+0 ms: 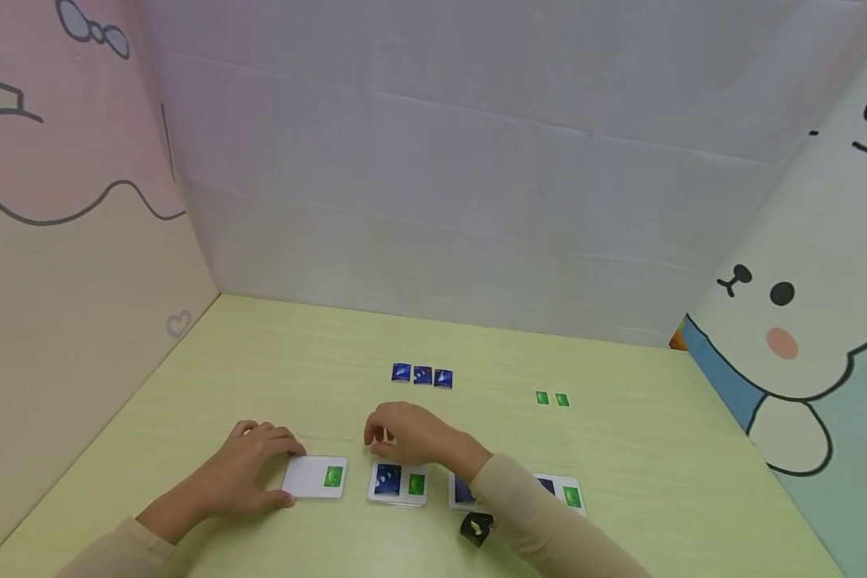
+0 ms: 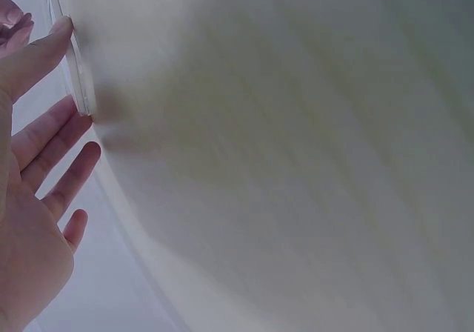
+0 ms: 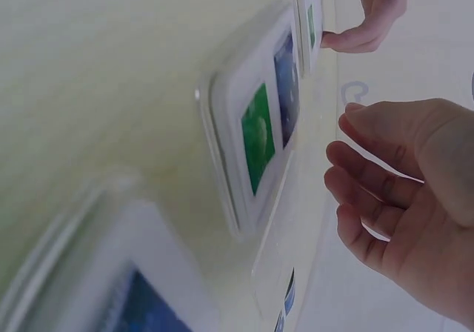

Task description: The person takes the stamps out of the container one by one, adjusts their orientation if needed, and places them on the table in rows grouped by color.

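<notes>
1. While the left hand (image 1: 246,470) holds the white card (image 1: 306,477) by its left end, thumb at the near corner and index finger at the far one, the right hand (image 1: 412,433) holds nothing visible.
2. The white card lies flat on the worktop (image 1: 260,353), its long axis running left to right; a green picture (image 1: 334,477) sits at its right end and the rest is blank.
3. From the right fingers, the white card lies to the left and toward the person, well apart; the left hand is the nearer one, touching it.
4. The right fingers are loosely curled, thumb a little apart from the index finger, just beyond the far edge of the blue-and-green card (image 1: 402,483).
5. Past the right hand, away from the person, stand three blue squares (image 1: 422,376) in a row, nearer to it than to the left.
</notes>
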The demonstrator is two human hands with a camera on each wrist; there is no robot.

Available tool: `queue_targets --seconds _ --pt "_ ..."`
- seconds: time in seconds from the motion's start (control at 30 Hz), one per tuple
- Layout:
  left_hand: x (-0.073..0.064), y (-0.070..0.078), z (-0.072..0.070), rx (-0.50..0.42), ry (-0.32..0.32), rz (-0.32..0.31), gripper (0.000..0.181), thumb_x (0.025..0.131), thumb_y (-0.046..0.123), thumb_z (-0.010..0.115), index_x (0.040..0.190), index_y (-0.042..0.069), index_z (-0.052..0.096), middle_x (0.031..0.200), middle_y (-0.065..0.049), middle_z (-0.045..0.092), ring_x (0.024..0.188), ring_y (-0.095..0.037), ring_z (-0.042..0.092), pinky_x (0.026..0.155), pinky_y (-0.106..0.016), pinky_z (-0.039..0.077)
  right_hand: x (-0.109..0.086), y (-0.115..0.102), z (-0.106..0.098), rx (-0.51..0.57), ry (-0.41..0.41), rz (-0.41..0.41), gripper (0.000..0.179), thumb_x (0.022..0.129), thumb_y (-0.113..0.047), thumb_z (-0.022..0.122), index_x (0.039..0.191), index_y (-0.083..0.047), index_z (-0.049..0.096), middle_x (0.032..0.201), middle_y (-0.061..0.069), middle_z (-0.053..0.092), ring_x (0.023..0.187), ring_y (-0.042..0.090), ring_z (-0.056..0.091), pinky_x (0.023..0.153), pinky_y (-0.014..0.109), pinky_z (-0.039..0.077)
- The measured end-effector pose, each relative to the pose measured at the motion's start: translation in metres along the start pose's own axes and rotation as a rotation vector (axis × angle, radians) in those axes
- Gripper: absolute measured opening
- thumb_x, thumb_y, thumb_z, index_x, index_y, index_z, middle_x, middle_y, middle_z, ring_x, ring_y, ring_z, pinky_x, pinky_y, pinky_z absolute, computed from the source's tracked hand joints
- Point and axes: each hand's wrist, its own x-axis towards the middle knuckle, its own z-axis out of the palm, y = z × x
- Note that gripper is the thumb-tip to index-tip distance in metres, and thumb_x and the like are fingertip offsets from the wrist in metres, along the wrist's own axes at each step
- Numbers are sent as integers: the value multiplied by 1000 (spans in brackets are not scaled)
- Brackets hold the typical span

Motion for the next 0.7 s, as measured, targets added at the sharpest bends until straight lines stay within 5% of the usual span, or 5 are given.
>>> queue_targets --seconds 0.7 --pt "-1 -2 3 12 20 12 47 64 45 83 102 25 66 103 14 65 100 -14 58 88 -46 33 4 -27 13 -73 23 -7 7 91 -26 64 96 -22 69 86 -10 61 73 0 48 65 13 40"
